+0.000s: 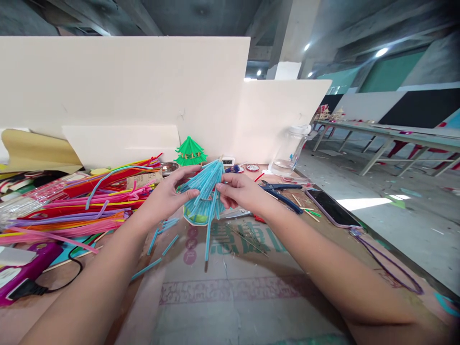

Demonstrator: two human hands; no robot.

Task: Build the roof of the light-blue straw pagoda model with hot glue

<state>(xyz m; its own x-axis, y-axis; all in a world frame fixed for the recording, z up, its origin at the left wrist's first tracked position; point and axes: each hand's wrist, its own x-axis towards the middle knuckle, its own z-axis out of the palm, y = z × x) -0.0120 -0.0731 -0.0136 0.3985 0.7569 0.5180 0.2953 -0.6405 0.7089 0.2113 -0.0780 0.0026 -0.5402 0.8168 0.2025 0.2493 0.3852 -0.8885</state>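
A light-blue cone-shaped roof (203,187) made of pipe cleaners is held up in front of me, above the table. My left hand (176,189) grips its left side, thumb at the front and fingers behind. On the other side, my right hand (235,190) is closed in a pinch at the roof's right edge, by a long blue pipe cleaner (208,239) that hangs down past the rest. Under the roof shows a round base with a yellow-green patch (196,216). Short cut blue pieces (170,244) lie on the table to the left.
Bundles of coloured pipe cleaners (108,201) and a purple glue gun (36,268) lie left. A green pavilion model (190,152) stands behind, before a white board (125,81). Dark-handled pliers (283,191), a phone (332,207) and a clear jug (287,153) are right.
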